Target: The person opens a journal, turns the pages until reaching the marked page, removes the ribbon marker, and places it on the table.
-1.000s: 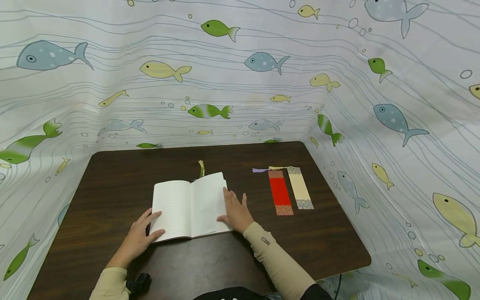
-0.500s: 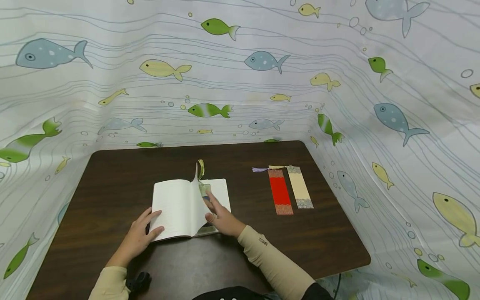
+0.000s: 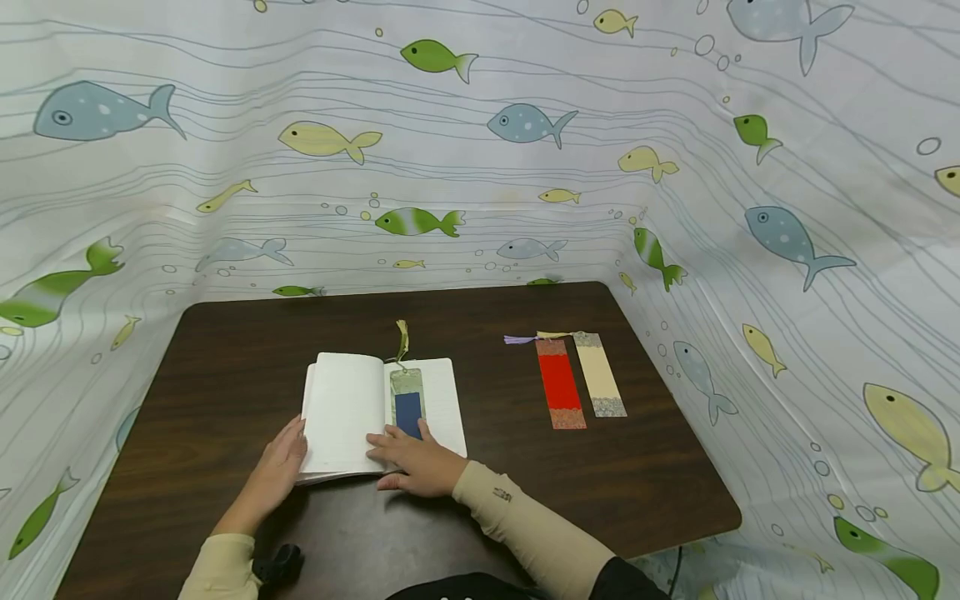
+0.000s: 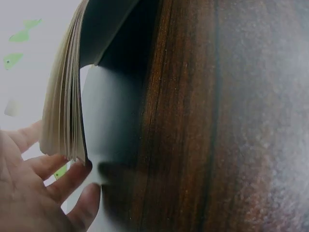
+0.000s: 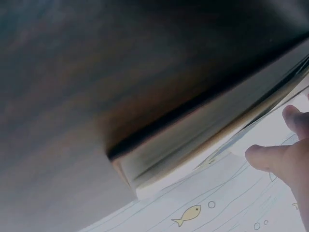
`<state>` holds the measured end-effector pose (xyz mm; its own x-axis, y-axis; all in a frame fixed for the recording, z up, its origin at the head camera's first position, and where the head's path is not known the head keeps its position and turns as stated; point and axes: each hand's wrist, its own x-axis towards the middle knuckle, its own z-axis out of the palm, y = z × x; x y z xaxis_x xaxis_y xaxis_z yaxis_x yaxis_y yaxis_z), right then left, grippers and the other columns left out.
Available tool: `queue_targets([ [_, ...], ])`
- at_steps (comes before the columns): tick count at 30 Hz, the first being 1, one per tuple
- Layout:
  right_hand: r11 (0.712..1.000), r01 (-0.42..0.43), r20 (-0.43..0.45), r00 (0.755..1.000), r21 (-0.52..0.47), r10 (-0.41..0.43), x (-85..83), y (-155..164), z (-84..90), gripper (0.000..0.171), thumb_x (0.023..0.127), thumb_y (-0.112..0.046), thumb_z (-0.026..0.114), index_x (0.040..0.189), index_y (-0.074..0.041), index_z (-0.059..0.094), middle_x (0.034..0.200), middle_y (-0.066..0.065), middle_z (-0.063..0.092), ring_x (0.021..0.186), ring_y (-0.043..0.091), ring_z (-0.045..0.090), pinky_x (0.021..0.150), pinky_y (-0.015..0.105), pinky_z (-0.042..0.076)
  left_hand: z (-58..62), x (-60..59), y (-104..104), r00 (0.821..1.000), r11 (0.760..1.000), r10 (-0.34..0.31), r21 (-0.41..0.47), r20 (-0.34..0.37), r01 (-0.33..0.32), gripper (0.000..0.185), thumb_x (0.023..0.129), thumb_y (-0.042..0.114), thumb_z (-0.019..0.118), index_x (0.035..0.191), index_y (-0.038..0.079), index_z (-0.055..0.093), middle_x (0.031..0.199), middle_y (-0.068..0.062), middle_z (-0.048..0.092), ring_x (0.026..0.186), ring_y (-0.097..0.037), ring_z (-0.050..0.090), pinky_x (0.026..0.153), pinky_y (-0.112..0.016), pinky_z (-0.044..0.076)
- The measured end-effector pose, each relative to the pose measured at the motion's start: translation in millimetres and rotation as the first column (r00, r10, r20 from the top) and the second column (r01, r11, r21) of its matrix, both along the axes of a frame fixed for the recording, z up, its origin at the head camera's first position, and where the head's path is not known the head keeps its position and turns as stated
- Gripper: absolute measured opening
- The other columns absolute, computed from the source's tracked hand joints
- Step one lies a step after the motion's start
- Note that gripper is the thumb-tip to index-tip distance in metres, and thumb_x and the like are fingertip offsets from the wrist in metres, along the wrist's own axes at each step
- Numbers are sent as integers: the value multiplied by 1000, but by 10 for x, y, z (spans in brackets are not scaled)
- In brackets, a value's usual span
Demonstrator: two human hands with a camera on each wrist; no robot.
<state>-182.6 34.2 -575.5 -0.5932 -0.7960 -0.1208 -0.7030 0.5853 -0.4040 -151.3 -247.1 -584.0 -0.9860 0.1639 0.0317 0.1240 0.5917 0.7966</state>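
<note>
Near the front edge of the dark worktop (image 3: 225,358), we see an open notebook (image 3: 345,412). On its right page a blue bookmark (image 3: 407,402) lies lengthwise, pointing away, just beyond our flat right hand (image 3: 416,462). Our left hand (image 3: 277,467), fingers relaxed, steadies the left pages' edge, farther off.

Notebook (image 5: 203,140) edge on dark table (image 5: 96,72), fingertips (image 5: 270,157) at pages, fish-print cloth (image 5: 203,212) behind
</note>
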Motion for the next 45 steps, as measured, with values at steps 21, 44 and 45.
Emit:
queue_targets([
  [21, 948, 260, -270, 941, 183, -205, -179, 288, -36, 62, 100, -41, 63, 155, -21, 44, 163, 7, 35, 149, 29, 34, 109, 54, 42, -23, 39, 12, 999, 977, -31, -212, 12, 33, 59, 102, 39, 62, 147, 3, 50, 158, -35, 23, 136, -61, 22, 95, -83, 23],
  [44, 823, 542, -144, 840, 168, -524, -473, 1547, -54, 65, 91, -24, 77, 149, -10, 52, 161, 10, 39, 149, 31, 33, 116, 67, 21, -39, 20, 12, 999, 965, -28, -261, 30, 35, 68, 95, 43, 70, 147, 4, 49, 156, -34, 28, 133, -60, 28, 93, -83, 26],
  [45, 816, 555, -153, 831, 162, -535, -485, 1587, -41, 65, 89, -21, 78, 148, -9, 53, 160, 11, 40, 148, 31, 35, 116, 66, 22, -42, 18, 14, 999, 965, -27, -262, 29, 33, 68, 95, 42, 70, 147, 4, 49, 156, -34, 28, 133, -59, 28, 94, -83, 26],
])
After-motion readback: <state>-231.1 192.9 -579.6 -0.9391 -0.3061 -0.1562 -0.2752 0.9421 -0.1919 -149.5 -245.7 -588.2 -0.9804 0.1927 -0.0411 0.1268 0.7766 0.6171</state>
